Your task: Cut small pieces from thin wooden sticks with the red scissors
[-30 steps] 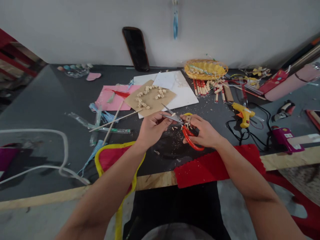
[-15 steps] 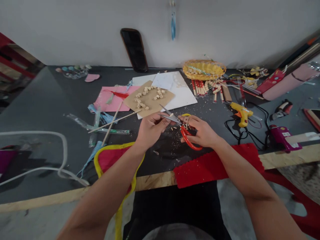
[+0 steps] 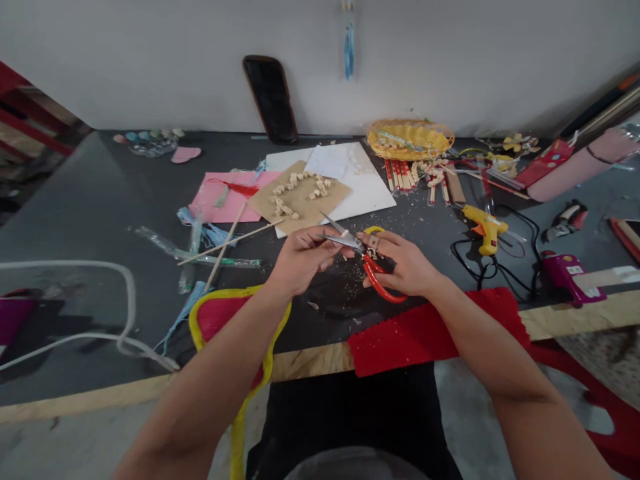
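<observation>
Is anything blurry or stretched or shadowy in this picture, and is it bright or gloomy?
In the head view, the light looks rather dull and grey; also in the head view, a soft shadow sits beside the phone, the bottle near the right edge looks stretched, and crumbs near the scissors are too fuzzy to make out clearly.

Dark phone (image 3: pixel 271 100) against pale wall (image 3: pixel 165 60), pink bottle (image 3: pixel 577 171) at right.

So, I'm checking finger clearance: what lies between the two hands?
Open scissors blades, a small pale piece and, below them, loose pale scraps, in the head view.
</observation>
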Demonstrator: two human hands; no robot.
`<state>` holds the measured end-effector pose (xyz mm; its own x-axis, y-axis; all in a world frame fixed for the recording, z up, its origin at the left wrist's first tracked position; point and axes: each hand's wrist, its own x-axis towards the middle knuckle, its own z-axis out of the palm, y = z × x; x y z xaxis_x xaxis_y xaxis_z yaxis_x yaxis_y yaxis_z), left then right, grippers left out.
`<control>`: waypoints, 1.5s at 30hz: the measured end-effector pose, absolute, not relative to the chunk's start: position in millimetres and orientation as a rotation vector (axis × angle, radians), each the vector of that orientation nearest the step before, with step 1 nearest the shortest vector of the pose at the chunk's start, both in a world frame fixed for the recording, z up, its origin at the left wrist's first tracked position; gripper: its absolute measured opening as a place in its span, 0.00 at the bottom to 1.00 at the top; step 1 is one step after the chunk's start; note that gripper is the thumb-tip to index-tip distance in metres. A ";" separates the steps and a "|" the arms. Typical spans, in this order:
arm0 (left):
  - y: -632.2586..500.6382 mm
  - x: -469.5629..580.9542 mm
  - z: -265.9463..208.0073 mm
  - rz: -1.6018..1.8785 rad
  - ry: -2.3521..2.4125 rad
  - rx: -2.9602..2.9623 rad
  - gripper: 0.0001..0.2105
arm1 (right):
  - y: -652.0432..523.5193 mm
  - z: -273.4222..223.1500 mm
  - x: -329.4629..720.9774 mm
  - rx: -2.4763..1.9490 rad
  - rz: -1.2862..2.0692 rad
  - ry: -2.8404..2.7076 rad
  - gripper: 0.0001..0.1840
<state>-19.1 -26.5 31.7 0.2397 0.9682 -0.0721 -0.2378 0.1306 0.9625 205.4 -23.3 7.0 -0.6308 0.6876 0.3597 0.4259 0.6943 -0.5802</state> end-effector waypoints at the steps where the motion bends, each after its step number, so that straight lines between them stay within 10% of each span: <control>1: -26.3 -18.9 31.1 1.080 0.899 1.048 0.12 | -24.0 7.8 205.1 -0.860 0.601 -2.332 0.40; 45: -27.6 -14.3 20.0 1.205 0.957 1.150 0.10 | -24.8 8.9 203.5 -0.926 0.498 -2.314 0.42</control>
